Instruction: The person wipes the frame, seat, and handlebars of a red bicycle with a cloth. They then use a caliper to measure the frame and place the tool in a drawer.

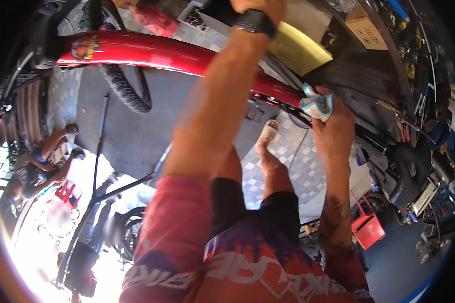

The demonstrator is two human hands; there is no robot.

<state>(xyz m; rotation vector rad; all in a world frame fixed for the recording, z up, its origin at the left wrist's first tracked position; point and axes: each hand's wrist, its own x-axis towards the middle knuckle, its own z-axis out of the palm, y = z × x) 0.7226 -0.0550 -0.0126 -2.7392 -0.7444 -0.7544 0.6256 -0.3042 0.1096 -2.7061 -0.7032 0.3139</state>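
A glossy red bicycle frame (pixel 159 53) runs across the upper part of the head view, from the far left toward the right. My right hand (pixel 335 126) is closed on a white cloth (pixel 317 105) with blue edging, held against the right end of the red tube. My left arm reaches over the frame, with a black watch on its wrist. Only the base of my left hand (pixel 265 6) shows, beyond the frame at the top edge; its fingers are cut off from view.
Below the frame are a knobby tire (pixel 124 93) and a dark mat (pixel 151 118). A yellow sheet (pixel 301 49) and a cardboard box (pixel 367 26) lie beyond it. Tools crowd the right side. A red dustpan (pixel 368 230) is at lower right. Other people are at the left.
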